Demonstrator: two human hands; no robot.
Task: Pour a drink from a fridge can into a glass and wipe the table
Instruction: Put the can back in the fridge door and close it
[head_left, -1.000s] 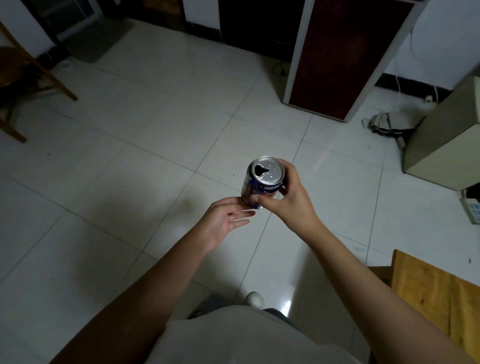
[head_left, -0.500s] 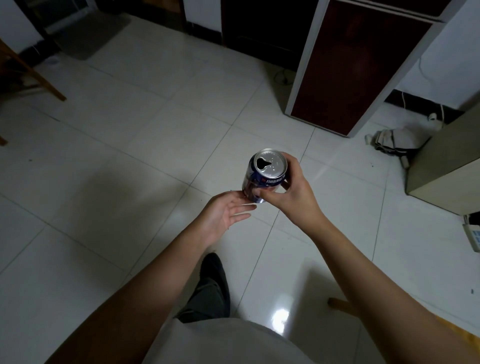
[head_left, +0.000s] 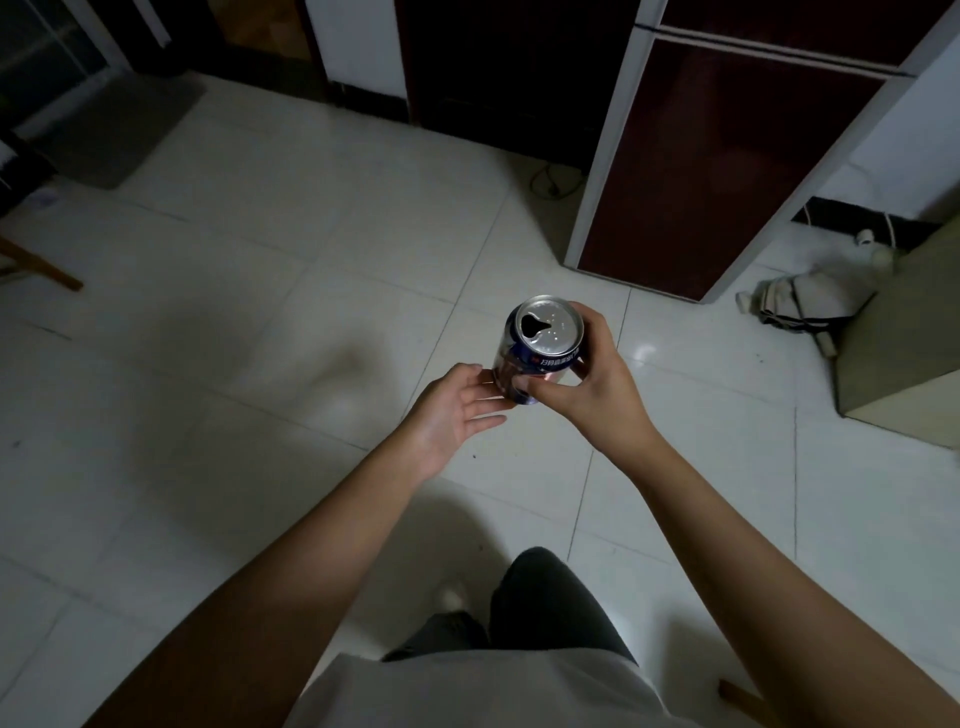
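The left hand (head_left: 457, 410) was spread open, palm up, fingertips touching the can's (head_left: 540, 353) lower side from the left. The can stood nearly upright, open mouth up, just ahead of the right hand (head_left: 597, 384), which was wrapped around it and nearer. No glass or table showed; the can's far side was hidden.

right hand (head_left: 597, 395): raised in front of the body, fingers curled closed around a held cylinder, thumb across its near side, knuckles toward the camera. right forearm: bare, runs from lower right up to the wrist. left hand (head_left: 457, 410): palm up and slack, fingers spread loosely, fingertips (head_left: 480, 375) touching the lower side of what the right hand holds. left forearm: bare, runs from lower left, wrist slightly bent.
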